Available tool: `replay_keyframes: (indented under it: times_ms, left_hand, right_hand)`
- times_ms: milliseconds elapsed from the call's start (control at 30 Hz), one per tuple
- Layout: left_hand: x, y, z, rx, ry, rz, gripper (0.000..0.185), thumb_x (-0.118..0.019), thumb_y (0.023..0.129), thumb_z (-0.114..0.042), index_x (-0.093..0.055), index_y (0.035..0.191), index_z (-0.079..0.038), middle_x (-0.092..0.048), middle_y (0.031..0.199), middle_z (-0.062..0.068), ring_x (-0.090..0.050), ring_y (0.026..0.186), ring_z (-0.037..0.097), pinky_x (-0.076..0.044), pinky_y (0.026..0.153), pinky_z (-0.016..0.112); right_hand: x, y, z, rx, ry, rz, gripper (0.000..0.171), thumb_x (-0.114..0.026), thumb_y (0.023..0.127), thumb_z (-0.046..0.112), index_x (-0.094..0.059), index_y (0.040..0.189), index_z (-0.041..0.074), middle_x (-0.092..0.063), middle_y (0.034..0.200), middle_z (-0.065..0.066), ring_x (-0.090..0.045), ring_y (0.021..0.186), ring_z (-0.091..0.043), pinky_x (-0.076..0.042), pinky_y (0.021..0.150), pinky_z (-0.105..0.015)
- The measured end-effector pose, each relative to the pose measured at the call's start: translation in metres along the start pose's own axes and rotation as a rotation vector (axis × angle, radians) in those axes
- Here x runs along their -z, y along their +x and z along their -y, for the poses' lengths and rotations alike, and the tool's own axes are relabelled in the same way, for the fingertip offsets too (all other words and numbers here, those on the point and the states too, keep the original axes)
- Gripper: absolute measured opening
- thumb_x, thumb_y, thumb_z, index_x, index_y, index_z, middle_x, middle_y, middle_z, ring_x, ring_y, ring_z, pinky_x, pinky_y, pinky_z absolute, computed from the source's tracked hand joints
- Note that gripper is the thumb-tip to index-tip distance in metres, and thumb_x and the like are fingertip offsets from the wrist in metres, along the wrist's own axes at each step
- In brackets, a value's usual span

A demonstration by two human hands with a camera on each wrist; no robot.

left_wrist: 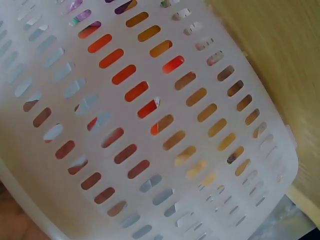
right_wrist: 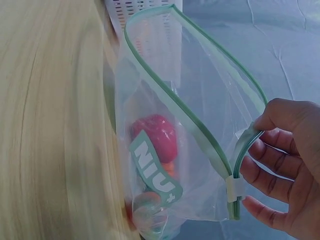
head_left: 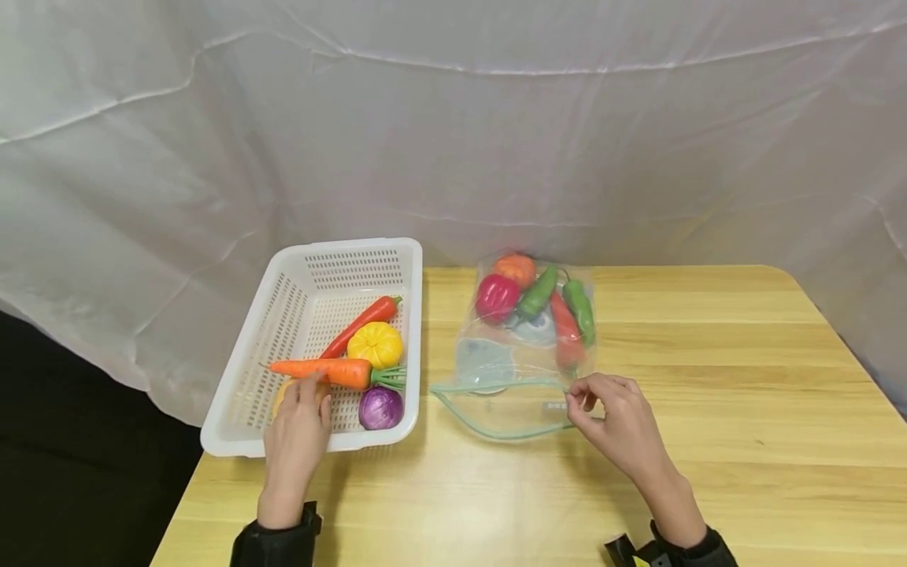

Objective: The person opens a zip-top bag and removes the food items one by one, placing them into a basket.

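Observation:
Inside the white slotted basket (head_left: pixel 241 394), my left hand (head_left: pixel 298 421) reaches down with its fingertips at the lower side of an orange carrot (head_left: pixel 322 369); whether they grip it I cannot tell. A yellow-orange vegetable (head_left: pixel 280 396) is partly covered by that hand. The basket wall (left_wrist: pixel 165 120) hides most of the left hand in its wrist view. My right hand (head_left: pixel 612 417) pinches the green-edged rim of a clear zip bag (right_wrist: pixel 210 135) beside its white slider (right_wrist: pixel 234 188). The bag's mouth gapes toward me. In it lie a magenta bell pepper (head_left: pixel 497 298) and other vegetables.
Also in the basket are a red chili pepper (head_left: pixel 364 323), a yellow pumpkin (head_left: pixel 375 345) and a purple cabbage (head_left: pixel 381 408). The bag holds an orange pumpkin (head_left: pixel 515 269), green peppers (head_left: pixel 538 293) and a red pepper (head_left: pixel 567 331). A grey curtain (head_left: pixel 496 142) hangs behind the wooden table (head_left: pixel 723 378).

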State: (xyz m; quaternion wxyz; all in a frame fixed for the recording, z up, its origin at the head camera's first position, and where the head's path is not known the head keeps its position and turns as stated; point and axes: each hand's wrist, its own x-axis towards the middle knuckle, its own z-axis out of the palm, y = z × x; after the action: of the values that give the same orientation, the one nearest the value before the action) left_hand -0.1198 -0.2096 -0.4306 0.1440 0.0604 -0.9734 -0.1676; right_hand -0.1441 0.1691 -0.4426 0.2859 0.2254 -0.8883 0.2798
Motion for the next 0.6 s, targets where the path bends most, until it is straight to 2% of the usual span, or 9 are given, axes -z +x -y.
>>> replay_keyframes:
  times_ms: [100, 200, 233, 300, 400, 433, 500, 600]
  left_hand:
    - [0.002, 0.001, 0.001, -0.011, 0.024, 0.053, 0.041, -0.052, 0.093, -0.014, -0.05, 0.132, -0.002, -0.047, 0.133, 0.029, -0.057, 0.1, 0.046, -0.047, 0.051, 0.044]
    - [0.006, 0.005, 0.002, -0.022, 0.065, 0.189, 0.042, -0.044, 0.097, -0.02, -0.047, 0.135, -0.004, -0.043, 0.14, 0.024, -0.046, 0.12, 0.048, -0.051, 0.066, 0.051]
    - [0.007, 0.006, 0.002, -0.022, 0.083, 0.248, 0.043, -0.041, 0.098, -0.023, -0.046, 0.136, -0.004, -0.042, 0.142, 0.022, -0.04, 0.126, 0.049, -0.05, 0.076, 0.056]
    - [0.009, 0.009, 0.003, -0.01, 0.098, 0.354, 0.045, -0.036, 0.099, -0.027, -0.044, 0.138, -0.007, -0.04, 0.143, 0.02, -0.028, 0.132, 0.051, -0.04, 0.09, 0.065]
    - [0.008, 0.012, 0.003, 0.016, 0.106, 0.455, 0.047, -0.032, 0.099, -0.031, -0.041, 0.14, -0.01, -0.035, 0.147, 0.018, -0.014, 0.135, 0.054, -0.027, 0.097, 0.072]
    - [0.008, 0.012, 0.003, 0.022, 0.109, 0.468, 0.048, -0.032, 0.099, -0.032, -0.042, 0.14, -0.011, -0.033, 0.148, 0.019, -0.012, 0.135, 0.055, -0.02, 0.099, 0.073]
    - [0.007, 0.012, 0.003, 0.041, 0.106, 0.462, 0.048, -0.032, 0.098, -0.033, -0.041, 0.141, -0.012, -0.033, 0.148, 0.019, -0.012, 0.136, 0.054, -0.019, 0.101, 0.073]
    - [0.005, 0.011, 0.003, 0.052, 0.087, 0.407, 0.048, -0.033, 0.098, -0.033, -0.043, 0.14, -0.012, -0.038, 0.146, 0.018, -0.016, 0.136, 0.053, -0.02, 0.103, 0.07]
  right_hand:
    - [0.0, -0.001, 0.0, 0.002, 0.003, -0.003, 0.015, -0.07, 0.068, -0.001, -0.063, 0.074, 0.012, -0.057, 0.062, 0.008, -0.049, 0.06, -0.004, -0.044, 0.072, -0.036]
    - [-0.001, -0.002, 0.0, 0.001, 0.005, -0.002, 0.015, -0.07, 0.068, 0.0, -0.063, 0.074, 0.012, -0.057, 0.062, 0.008, -0.049, 0.06, -0.004, -0.044, 0.071, -0.036]
    - [-0.001, -0.002, 0.0, 0.001, 0.004, -0.002, 0.015, -0.07, 0.068, 0.0, -0.063, 0.074, 0.012, -0.056, 0.062, 0.008, -0.049, 0.06, -0.004, -0.044, 0.071, -0.036]
    - [-0.001, -0.002, 0.0, 0.0, 0.002, -0.004, 0.015, -0.07, 0.068, 0.0, -0.063, 0.074, 0.012, -0.056, 0.062, 0.008, -0.05, 0.06, -0.005, -0.045, 0.071, -0.036]
    - [-0.001, -0.002, 0.0, 0.0, 0.002, -0.004, 0.015, -0.07, 0.068, -0.001, -0.063, 0.074, 0.012, -0.057, 0.062, 0.008, -0.05, 0.06, -0.005, -0.045, 0.071, -0.036]
    - [-0.001, -0.002, 0.0, -0.001, 0.002, -0.003, 0.015, -0.07, 0.068, -0.001, -0.063, 0.074, 0.012, -0.057, 0.062, 0.008, -0.05, 0.059, -0.005, -0.045, 0.071, -0.036]
    - [-0.001, -0.002, 0.0, -0.002, 0.003, -0.002, 0.015, -0.07, 0.068, 0.0, -0.063, 0.074, 0.012, -0.057, 0.062, 0.008, -0.05, 0.059, -0.005, -0.045, 0.072, -0.037]
    - [-0.001, -0.001, 0.0, -0.002, 0.005, -0.003, 0.015, -0.069, 0.069, 0.0, -0.063, 0.074, 0.012, -0.056, 0.062, 0.008, -0.05, 0.059, -0.006, -0.046, 0.072, -0.038]
